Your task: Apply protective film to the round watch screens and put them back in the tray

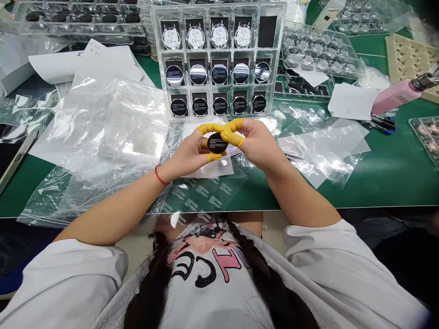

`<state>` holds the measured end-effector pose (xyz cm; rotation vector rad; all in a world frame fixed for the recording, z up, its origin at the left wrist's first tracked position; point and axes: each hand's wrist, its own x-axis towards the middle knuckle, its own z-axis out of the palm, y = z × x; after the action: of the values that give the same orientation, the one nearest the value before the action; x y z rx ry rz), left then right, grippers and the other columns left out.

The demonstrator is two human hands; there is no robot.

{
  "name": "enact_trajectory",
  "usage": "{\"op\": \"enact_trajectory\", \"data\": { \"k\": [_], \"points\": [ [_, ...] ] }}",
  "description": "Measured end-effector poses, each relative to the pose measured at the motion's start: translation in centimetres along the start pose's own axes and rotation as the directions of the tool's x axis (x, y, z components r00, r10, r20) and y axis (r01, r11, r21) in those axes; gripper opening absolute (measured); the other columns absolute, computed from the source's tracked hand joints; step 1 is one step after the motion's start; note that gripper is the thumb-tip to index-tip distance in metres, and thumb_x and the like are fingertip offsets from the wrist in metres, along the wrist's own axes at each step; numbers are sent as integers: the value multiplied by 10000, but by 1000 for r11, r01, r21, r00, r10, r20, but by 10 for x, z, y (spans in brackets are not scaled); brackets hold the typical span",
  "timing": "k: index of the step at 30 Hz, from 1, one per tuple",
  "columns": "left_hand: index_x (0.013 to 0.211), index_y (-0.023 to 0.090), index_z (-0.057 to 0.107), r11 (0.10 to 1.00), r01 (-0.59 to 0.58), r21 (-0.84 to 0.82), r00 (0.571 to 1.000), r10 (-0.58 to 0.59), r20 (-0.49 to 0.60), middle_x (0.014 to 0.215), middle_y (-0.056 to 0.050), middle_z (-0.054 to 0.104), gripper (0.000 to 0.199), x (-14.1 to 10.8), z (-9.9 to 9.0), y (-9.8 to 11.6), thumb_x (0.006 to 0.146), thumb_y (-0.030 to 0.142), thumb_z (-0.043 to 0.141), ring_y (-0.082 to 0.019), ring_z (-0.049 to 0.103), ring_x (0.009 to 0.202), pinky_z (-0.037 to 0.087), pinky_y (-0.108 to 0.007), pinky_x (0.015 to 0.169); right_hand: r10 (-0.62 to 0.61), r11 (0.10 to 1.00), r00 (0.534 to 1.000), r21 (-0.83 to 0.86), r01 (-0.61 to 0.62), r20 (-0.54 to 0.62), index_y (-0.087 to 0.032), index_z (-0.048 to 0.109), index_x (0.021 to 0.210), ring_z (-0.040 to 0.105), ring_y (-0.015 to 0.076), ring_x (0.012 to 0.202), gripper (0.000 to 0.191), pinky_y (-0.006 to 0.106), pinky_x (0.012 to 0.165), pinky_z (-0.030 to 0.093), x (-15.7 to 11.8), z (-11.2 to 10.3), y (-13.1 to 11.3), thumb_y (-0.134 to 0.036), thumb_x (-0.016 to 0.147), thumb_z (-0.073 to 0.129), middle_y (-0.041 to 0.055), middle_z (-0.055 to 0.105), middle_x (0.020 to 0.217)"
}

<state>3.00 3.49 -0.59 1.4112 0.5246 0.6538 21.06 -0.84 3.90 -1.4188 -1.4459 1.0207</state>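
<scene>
A round black watch face [217, 145] with white printed lines is held up in front of me over the table's front part. My left hand [192, 148], in yellow finger cots, grips it by the left side and bottom edge. Closed at its upper right edge is my right hand [252, 139], thumb and finger pressed on the watch face, also in yellow cots. Below lies a clear film sheet [206, 192] with white text blocks, overhanging the table edge. Behind my hands a clear plastic tray [221, 52] leans upright, with watches in its pockets; the top right pocket shows only black.
Plastic bags [133, 123] and white papers cover the left of the green table [353, 176]. More clear trays [318, 50] stand at the back. On the right are a pink bottle [398, 96], pens [380, 124] and a beige tray [408, 64].
</scene>
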Motion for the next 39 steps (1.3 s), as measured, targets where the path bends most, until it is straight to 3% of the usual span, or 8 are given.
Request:
{"op": "enact_trajectory", "data": {
  "k": [7,23,32,36,39],
  "points": [
    [1218,223,463,999,-15,-40,1000,16,23,905,-5,740,612,1,-1,-1,731,295,825,-182,760,888,619,-305,812,-8,1000,1000,-10,8,-8,-193,648,749,596,145,827,273,359,883,469,0,1,0,-455,783,715,-1,679,836],
    [1206,232,469,1000,6,-7,1000,-6,5,809,22,713,616,0,1,5,717,326,830,-171,751,797,594,-292,744,-18,996,999,-90,14,-42,-211,635,776,595,159,879,263,356,914,456,-3,3,-4,-464,819,695,4,675,884],
    [1199,214,461,1000,8,-26,1000,-8,1,885,4,724,621,1,1,4,711,297,835,-164,753,837,602,-287,782,-56,984,996,-171,44,-67,-215,624,792,597,172,898,193,367,907,452,-5,6,-5,-395,843,673,8,659,891],
    [1192,217,457,1000,6,-28,1000,-6,-2,896,0,725,601,3,-2,1,720,269,826,-170,756,864,606,-296,809,-167,952,981,-274,136,-94,-239,652,867,587,185,958,162,374,932,438,-2,-4,-4,-399,878,628,13,653,957],
    [1182,221,468,1000,19,-13,1000,-19,-14,878,2,722,572,5,-7,0,728,247,815,-183,757,886,606,-316,834,-150,897,981,-434,82,-125,-244,661,972,584,210,1000,148,399,945,436,7,-23,5,-356,890,611,40,646,1040]
  ]
}}
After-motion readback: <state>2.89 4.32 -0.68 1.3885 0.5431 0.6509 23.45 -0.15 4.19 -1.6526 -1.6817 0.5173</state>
